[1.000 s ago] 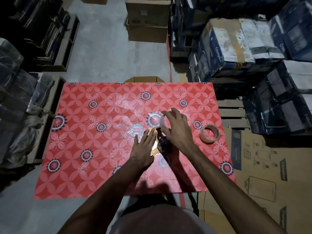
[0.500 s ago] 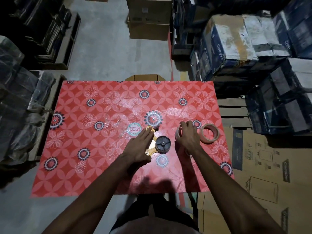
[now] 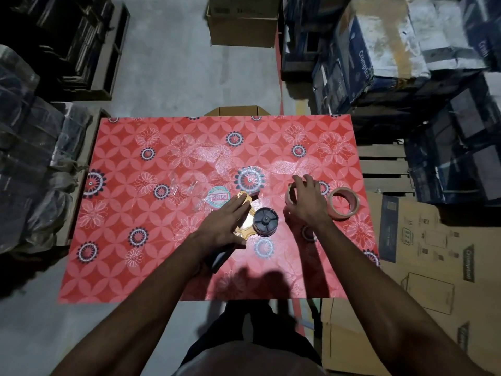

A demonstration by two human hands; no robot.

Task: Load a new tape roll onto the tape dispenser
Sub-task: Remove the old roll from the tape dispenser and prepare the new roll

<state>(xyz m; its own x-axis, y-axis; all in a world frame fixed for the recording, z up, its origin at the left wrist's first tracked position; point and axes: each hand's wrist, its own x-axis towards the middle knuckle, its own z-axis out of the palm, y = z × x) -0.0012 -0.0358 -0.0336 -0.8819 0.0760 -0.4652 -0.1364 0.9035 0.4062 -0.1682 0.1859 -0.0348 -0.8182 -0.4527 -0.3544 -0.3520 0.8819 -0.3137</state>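
I see a red table with a floral-patterned cover [image 3: 130,213] among stacked blue cartons [image 3: 379,50] and brown cardboard boxes [image 3: 241,25]. My left hand [image 3: 222,226] lies flat, fingers extended, pressing the yellow metal tape dispenser [image 3: 245,232] on its side, its black round plastic hub [image 3: 265,221] facing up and bare. My right hand [image 3: 307,203] curls around a pale, nearly used tape ring [image 3: 290,195], held on edge just right of the hub. A fuller tan tape roll [image 3: 343,203] lies flat near that hand. A round pink-and-white label [image 3: 218,200] lies beside the dispenser's far end.
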